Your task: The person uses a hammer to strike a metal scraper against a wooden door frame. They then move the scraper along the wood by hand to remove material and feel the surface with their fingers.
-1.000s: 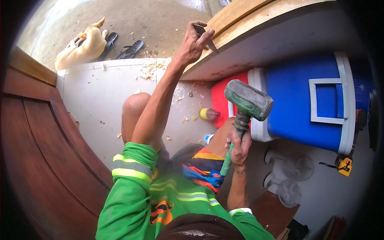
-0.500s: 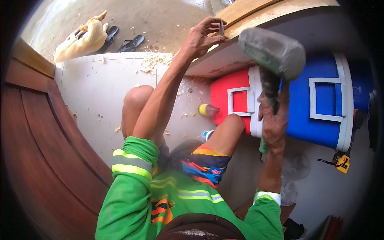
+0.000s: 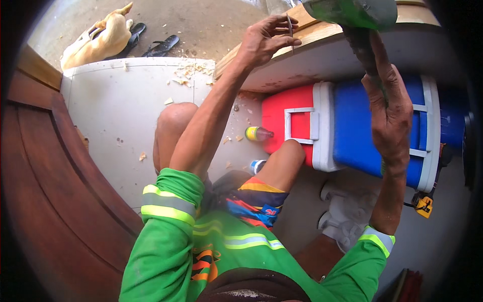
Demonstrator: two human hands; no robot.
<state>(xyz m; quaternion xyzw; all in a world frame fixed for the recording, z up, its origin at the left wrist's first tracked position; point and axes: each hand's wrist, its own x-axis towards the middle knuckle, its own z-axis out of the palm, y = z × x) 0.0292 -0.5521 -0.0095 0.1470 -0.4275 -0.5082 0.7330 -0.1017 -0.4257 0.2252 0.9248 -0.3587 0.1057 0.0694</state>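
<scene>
At the top centre my left hand [image 3: 259, 43] holds a thin metal blade [image 3: 291, 35], like a chisel, upright between thumb and fingers against the pale wooden board edge [image 3: 319, 38]. Higher at the right, my right hand [image 3: 392, 116] grips the handle of a sledgehammer [image 3: 362, 48]. Its heavy greenish head [image 3: 352, 10] is raised beside and to the right of the blade, cut off by the top edge of the view.
Below the board lie a red cooler [image 3: 282, 100], a blue cooler [image 3: 359, 126] and a yellow-labelled bottle [image 3: 254, 133]. A yellow tool [image 3: 423, 205] is at the right. Wood shavings [image 3: 186, 75], a dog [image 3: 95, 40] and flip-flops [image 3: 161, 47] are at upper left; a brown door [image 3: 50, 191] is at left.
My right hand and the hammer have swung up and to the right from over my lap. My left hand with the blade has moved slightly right and up along the board.
</scene>
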